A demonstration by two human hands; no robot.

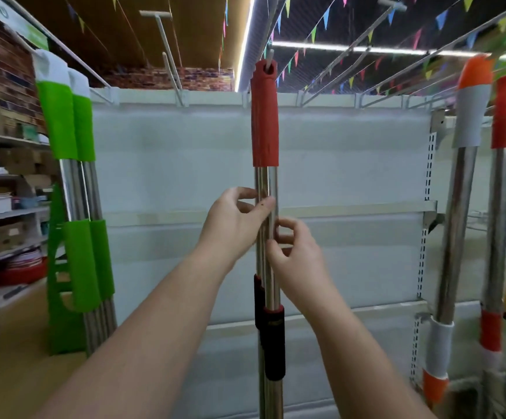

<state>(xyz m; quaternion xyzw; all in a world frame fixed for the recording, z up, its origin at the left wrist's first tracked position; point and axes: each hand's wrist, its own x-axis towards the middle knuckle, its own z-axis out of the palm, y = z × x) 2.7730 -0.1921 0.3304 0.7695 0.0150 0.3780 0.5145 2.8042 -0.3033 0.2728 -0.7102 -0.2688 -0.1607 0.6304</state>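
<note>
Two steel mop poles with red top grips (264,116) and black-red collars (274,343) hang from a white hook (268,57) at the middle of a white display rack. My left hand (236,219) pinches the shiny poles (271,182) from the left, thumb on the front. Just below it, my right hand (295,252) grips the same poles from the right, fingers curled around them.
Green-handled poles (76,140) hang at the left, orange-grey (469,116) and red-handled (504,113) ones at the right. A white back panel (185,164) and shelf rails stand behind. Stocked shelves (3,213) line the far left. Empty hooks (167,40) jut overhead.
</note>
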